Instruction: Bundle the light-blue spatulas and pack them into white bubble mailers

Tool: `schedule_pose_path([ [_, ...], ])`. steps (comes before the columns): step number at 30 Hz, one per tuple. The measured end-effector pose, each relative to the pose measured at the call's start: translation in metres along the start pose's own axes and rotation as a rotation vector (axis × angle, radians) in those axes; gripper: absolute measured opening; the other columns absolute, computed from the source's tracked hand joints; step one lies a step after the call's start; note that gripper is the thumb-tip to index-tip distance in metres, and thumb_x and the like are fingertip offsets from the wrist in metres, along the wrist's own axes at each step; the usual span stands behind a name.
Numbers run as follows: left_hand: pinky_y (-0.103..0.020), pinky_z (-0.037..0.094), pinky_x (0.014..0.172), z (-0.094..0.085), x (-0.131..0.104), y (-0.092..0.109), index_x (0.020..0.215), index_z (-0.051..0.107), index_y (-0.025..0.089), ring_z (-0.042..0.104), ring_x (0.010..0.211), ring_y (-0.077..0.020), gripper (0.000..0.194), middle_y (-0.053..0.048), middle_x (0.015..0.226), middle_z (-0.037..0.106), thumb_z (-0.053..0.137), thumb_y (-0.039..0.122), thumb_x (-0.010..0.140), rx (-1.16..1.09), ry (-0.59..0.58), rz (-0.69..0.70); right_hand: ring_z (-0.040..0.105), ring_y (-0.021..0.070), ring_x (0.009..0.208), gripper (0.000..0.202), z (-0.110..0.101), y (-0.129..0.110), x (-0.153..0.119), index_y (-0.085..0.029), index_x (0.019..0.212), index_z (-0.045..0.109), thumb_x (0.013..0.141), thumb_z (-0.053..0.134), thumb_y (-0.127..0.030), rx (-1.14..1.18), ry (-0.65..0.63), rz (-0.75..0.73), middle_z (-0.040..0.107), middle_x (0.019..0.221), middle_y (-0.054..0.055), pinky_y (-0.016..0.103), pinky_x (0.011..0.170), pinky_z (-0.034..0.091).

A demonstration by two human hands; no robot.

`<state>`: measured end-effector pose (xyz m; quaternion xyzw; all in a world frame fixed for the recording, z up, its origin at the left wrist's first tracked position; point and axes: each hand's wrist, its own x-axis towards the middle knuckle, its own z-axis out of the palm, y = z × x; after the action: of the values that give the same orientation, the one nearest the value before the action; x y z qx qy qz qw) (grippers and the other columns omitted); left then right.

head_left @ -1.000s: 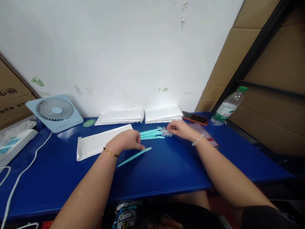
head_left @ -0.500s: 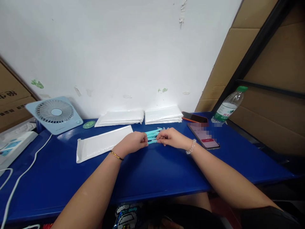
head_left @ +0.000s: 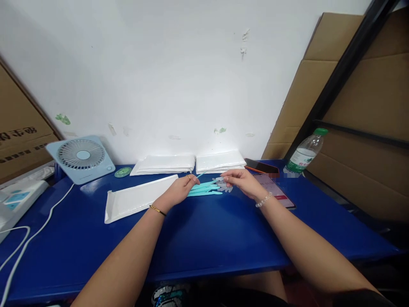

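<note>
Several thin turquoise sticks (head_left: 206,192) lie in a loose pile on the blue table. Between finger and thumb, my left hand (head_left: 182,187) pinches one turquoise stick (head_left: 201,175), raised at a slant over the pile. Small translucent caps (head_left: 228,189) lie at the right end of the pile. My right hand (head_left: 239,181) is closed in a pinch above these caps; what its fingertips hold is too small to make out. Left of the pile, partly behind my left hand, a long white padded envelope (head_left: 137,198) lies flat.
Two stacks of white envelopes (head_left: 162,164) sit against the wall. A light blue fan (head_left: 83,157) and a green disc (head_left: 123,172) are at the left. Two phones (head_left: 262,166) and a water bottle (head_left: 303,155) stand or lie at the right. A white cable runs along the left side.
My hands have moved apart, the right one rightward to the caps. My left hand now has one stick raised, and more of the pile shows. The view has tilted slightly upward.
</note>
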<state>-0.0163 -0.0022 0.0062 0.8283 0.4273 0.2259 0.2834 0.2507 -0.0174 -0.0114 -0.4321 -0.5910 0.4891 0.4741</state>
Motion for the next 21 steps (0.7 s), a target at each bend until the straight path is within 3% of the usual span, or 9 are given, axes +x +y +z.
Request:
schedule_pose_path([
  [8,-0.026,0.036,0.064,0.002,-0.003,0.003,0.081,0.051,0.020,0.048,0.067,-0.0151,0.034,0.001,0.072,0.052,0.033,0.048,0.090,0.102,-0.039,0.056,0.053,0.0076,0.052,0.029,0.003,0.001,0.001,-0.015,0.077,0.064,0.070,0.074,-0.041,0.045,0.030,-0.013,0.061,0.065,0.000,0.022,0.052,0.045],
  [21,-0.025,0.035,0.064,0.008,-0.002,0.004,0.076,0.049,0.020,0.048,0.068,-0.0152,0.028,0.001,0.072,0.051,0.035,0.040,0.090,0.135,-0.101,0.134,0.060,0.0109,0.060,0.028,0.017,0.001,0.000,-0.017,0.088,0.066,0.074,0.069,-0.040,-0.055,0.002,-0.092,0.065,0.072,0.002,0.026,0.060,0.051],
])
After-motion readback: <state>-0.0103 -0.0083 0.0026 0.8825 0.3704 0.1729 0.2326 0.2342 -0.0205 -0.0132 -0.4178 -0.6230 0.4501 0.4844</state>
